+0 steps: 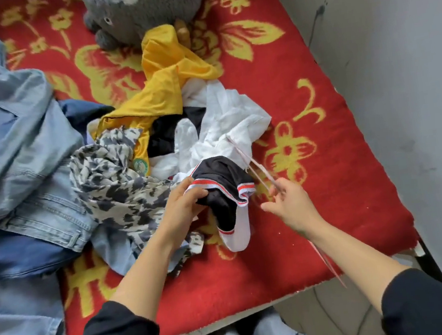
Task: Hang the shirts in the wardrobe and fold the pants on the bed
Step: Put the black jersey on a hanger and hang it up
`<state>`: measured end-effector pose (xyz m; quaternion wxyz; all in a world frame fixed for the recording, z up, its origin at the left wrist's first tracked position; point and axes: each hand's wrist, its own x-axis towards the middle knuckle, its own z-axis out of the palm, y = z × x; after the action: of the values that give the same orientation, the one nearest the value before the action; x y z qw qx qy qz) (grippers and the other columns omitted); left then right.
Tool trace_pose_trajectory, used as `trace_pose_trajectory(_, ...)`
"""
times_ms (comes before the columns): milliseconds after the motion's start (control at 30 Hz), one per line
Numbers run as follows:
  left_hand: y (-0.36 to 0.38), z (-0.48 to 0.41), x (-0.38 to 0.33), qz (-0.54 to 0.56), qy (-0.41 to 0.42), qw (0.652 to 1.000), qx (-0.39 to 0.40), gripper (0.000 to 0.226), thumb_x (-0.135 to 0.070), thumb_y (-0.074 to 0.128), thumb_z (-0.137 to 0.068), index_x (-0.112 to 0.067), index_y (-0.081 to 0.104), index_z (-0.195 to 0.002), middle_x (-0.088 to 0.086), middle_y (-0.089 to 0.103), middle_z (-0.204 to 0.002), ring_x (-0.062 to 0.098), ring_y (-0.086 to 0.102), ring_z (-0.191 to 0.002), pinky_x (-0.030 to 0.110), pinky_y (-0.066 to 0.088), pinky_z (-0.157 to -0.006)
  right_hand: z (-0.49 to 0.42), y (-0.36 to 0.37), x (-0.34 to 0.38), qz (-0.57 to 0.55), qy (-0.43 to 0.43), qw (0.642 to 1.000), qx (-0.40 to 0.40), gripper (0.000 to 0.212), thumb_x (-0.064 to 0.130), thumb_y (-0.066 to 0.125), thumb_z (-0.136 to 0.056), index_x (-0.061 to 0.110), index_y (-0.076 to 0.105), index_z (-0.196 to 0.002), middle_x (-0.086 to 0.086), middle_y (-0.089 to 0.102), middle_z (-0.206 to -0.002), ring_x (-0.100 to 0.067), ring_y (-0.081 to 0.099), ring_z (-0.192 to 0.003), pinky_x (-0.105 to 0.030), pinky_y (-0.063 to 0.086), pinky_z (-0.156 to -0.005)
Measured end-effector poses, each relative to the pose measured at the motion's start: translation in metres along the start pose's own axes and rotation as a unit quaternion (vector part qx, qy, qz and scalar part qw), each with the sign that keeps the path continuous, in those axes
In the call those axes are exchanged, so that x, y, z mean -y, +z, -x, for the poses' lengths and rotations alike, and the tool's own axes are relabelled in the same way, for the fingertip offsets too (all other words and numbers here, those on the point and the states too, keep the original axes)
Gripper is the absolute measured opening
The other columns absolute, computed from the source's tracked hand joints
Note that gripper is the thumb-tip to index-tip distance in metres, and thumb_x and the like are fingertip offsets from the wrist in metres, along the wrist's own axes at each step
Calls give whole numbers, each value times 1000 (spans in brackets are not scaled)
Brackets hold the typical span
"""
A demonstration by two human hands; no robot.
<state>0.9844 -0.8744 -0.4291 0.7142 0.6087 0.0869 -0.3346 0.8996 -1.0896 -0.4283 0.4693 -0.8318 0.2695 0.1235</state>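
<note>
Soft cloths heaped on coarse, matt pile.
Red-and-yellow flowered bed blanket (318,210): rough, fuzzy, dull. Pale blue denim jeans (13,138): sturdy faded twill with stitched seams. Yellow shirt (167,70): smooth, slightly glossy fabric. Thin white shirt (232,115): crumpled, matt, almost sheer. Black garment with red-and-white ribbed trim (221,178): smooth knit with faint sheen. Black-and-cream blotched cloth (113,187): soft, matt. Grey plush toy (142,6): shaggy fleece. Thin pink hanger (251,160): material unclear. Grey wall (396,59): flat, matt, scuffed.
</note>
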Motion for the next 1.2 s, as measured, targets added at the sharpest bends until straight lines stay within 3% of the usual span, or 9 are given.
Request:
trace_pose_trajectory(133, 9, 32, -64, -9, 36, 998, 47, 30, -4, 48, -63, 0, 58, -91, 13, 55, -78, 23, 52, -71, 25, 46, -56, 13, 6, 56, -87, -76, 989, 89, 61, -3, 76, -63, 22, 61, -117, 19, 66, -74, 3, 59, -60, -15, 45, -56)
trace_pose_trajectory(233, 14, 64, -113, -28, 84, 993, 82, 26, -1, 42, -57, -4, 62, -74, 11, 59, -70, 22, 57, -63, 22, 43, -51, 20, 4, 96, -103, -116, 985, 70, 18, 3, 68, -83, 19, 69, -92, 22, 58, -59, 9, 47, -53, -16, 37, -56)
trace_pose_trajectory(433, -4, 122, -195, -63, 141, 987, 31, 50, -5, 43, -49, 21, 51, -91, 21, 47, -92, 35, 41, -80, 27, 34, -54, 41, -43, 192, -184, -180, 965, 44, 24, 18, 57, -96, 25, 61, -73, 18, 48, -41, 4, 42, -37, -9, 31, -40)
trace_pose_trajectory(533, -11, 147, -227, -67, 183, 981, 0, 52, -5, 42, -50, 10, 67, -92, 23, 60, -84, 34, 54, -72, 22, 44, -51, 54, -73, 245, -193, -225, 954, 45, 27, 31, 55, -96, 18, 52, -73, 14, 33, -41, -1, 27, -34, -16, 22, -33)
trace_pose_trajectory(667, -18, 179, -268, -77, 241, 966, -50, 19, -9, 48, -55, -12, 66, -51, 6, 63, -54, 15, 58, -48, 16, 46, -45, 77, -101, 304, -191, -326, 925, 36, 26, 21, 54, -98, 18, 54, -72, 16, 44, -39, 2, 38, -34, -9, 28, -35)
trace_pose_trajectory(800, -28, 194, -304, -50, 271, 953, -124, 6, -11, 58, -75, -8, 63, -77, 8, 61, -72, 19, 59, -66, 27, 46, -61, 86, -113, 333, -166, -363, 917, 1, 22, 24, 59, -94, 10, 55, -78, 11, 41, -47, 0, 32, -37, -16, 27, -38)
trace_pose_trajectory(933, -30, 200, -314, -6, 247, 960, -130, 14, -14, 51, -91, -12, 60, -102, 8, 63, -86, 20, 60, -78, 30, 49, -72, 90, -108, 338, -146, -370, 916, -44, 25, 26, 61, -91, 17, 60, -69, 15, 55, -49, 3, 49, -44, -16, 41, -48)
trace_pose_trajectory(1100, -20, 203, -317, 52, 216, 945, -240, 16, -13, 52, -88, -9, 62, -75, 11, 64, -75, 27, 62, -76, 40, 52, -84, 90, -101, 331, -122, -337, 929, -89, 22, 26, 62, -88, 9, 69, -75, -1, 72, -74, -17, 67, -72, -33, 53, -66)
trace_pose_trajectory(1200, -12, 204, -318, 28, 216, 941, -260, 7, -14, 59, -76, -11, 64, -74, 9, 65, -73, 23, 62, -67, 35, 52, -73, 91, -103, 329, -108, -329, 929, -133, 28, 24, 60, -86, 0, 66, -72, -11, 68, -71, -19, 59, -64, -33, 48, -60)
